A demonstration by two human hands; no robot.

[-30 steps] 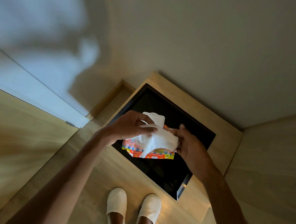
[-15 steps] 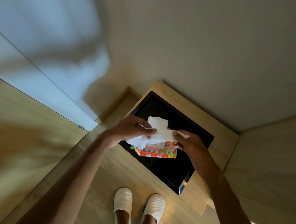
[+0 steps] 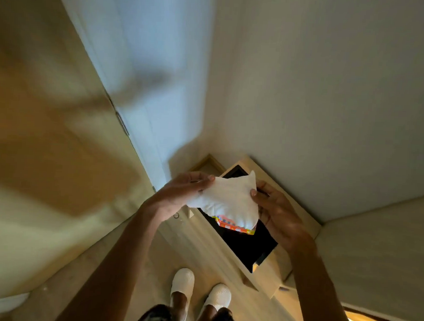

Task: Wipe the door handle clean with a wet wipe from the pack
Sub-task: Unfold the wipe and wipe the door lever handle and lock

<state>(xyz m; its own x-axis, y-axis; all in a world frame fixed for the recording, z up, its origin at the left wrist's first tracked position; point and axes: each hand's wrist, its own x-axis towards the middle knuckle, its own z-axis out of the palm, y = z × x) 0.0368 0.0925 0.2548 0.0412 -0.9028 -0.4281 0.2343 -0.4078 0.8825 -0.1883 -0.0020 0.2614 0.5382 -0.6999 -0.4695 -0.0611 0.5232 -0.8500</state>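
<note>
A white wet wipe (image 3: 228,201) is stretched flat between my two hands at chest height. My left hand (image 3: 182,194) pinches its left edge and my right hand (image 3: 278,214) pinches its right edge. Just under the wipe, the colourful orange and blue edge of the wipe pack (image 3: 234,225) sticks out; what supports the pack is hidden by the wipe. On the white door (image 3: 161,45) at upper left there is a blurred dark streak (image 3: 146,79); it could be the door handle, but it is too smeared to tell.
A low wooden cabinet (image 3: 270,280) with a black top stands below my hands, in the corner by the wall. My feet in white slippers (image 3: 183,281) are on the wooden floor. A wood-toned panel (image 3: 34,124) fills the left side.
The wipe has come out of the pack and is now spread between both hands, which have risen. The view has swung up and left, showing more of the white door.
</note>
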